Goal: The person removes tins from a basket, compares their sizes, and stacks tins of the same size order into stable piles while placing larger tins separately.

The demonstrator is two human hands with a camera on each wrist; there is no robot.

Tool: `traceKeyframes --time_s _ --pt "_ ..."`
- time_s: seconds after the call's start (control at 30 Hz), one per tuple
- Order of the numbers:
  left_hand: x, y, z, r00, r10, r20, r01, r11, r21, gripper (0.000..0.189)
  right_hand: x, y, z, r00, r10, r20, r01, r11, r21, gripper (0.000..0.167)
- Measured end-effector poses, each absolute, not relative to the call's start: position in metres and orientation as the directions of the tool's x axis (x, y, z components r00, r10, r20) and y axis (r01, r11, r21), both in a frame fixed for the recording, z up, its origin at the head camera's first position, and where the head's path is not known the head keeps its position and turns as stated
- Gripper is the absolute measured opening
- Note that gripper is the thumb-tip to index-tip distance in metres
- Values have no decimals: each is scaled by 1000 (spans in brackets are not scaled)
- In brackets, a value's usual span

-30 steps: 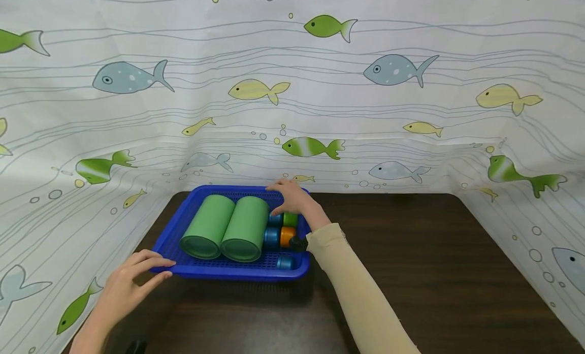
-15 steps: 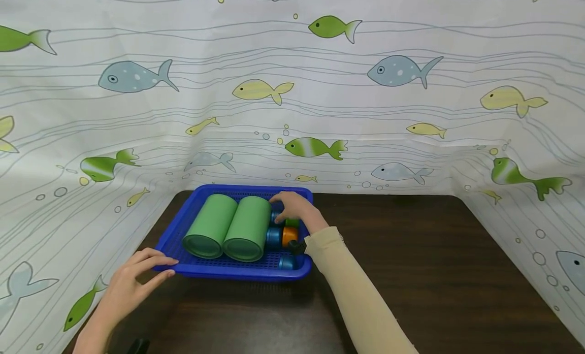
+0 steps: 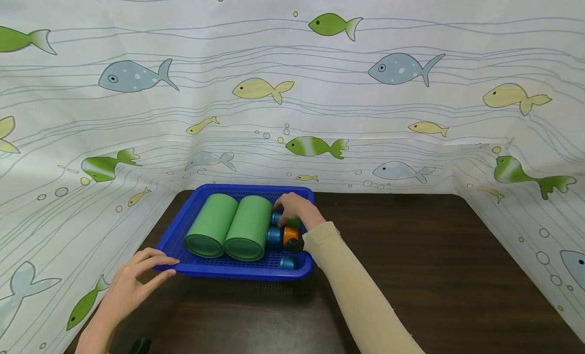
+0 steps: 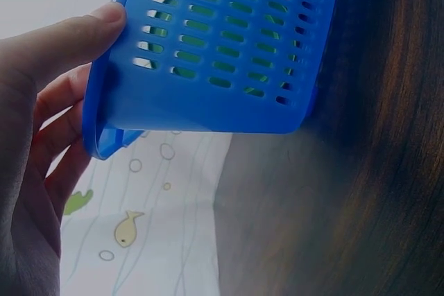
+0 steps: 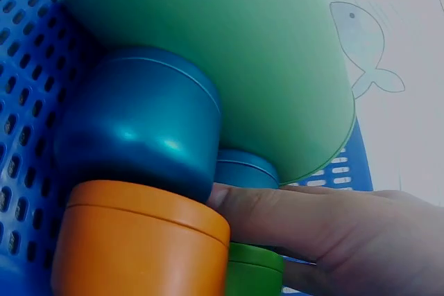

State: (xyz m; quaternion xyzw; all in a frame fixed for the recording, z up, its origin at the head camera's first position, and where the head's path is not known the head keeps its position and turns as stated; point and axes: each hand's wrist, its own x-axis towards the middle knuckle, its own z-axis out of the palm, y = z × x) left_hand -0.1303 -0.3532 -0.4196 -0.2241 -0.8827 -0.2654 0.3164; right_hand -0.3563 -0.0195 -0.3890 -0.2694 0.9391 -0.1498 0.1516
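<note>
A blue plastic basket (image 3: 237,271) stands on the table, tilted slightly in the head view. My left hand (image 3: 130,283) grips its front left corner, thumb (image 4: 107,17) on the outside of the rim and fingers behind it. Inside the basket, my right hand (image 3: 299,209) reaches to the back right. Its thumb and fingers close around a small blue tin (image 5: 246,169), mostly hidden by the hand. Beside it are a green tin (image 5: 253,268), an orange tin (image 5: 142,240) and a second blue tin (image 5: 146,123).
Two large light green cylinders (image 3: 212,224) lie side by side on the basket's left. Another small blue tin (image 3: 288,262) sits at its front right corner. The dark wooden table (image 3: 402,262) extends to the right. A fish-patterned sheet (image 3: 329,100) encloses the back and sides.
My right hand has lowered from above the back tins, and its fingers have closed around the back blue tin. The left hand keeps its hold on the basket corner.
</note>
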Motion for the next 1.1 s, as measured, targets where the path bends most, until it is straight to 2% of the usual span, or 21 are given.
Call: traceKeyframes --time_s 0.2,0.5,0.77,1.1 --pt "-132 -353 -420 -691 236 683 576 750 324 45 -358 -19 -391 -804 -549 -226 -456 815 -358 59" --pt "-132 -354 -422 -692 242 680 581 746 325 45 -355 -9 -376 -780 -602 -170 -493 759 -425 57" --pt "-132 -355 -422 -686 234 689 581 746 326 45 -357 13 -366 -748 -661 -51 -529 641 -556 56" --pt "-131 -354 -422 -690 233 685 579 746 329 44 -350 48 -364 -725 -675 134 -514 402 -757 54"
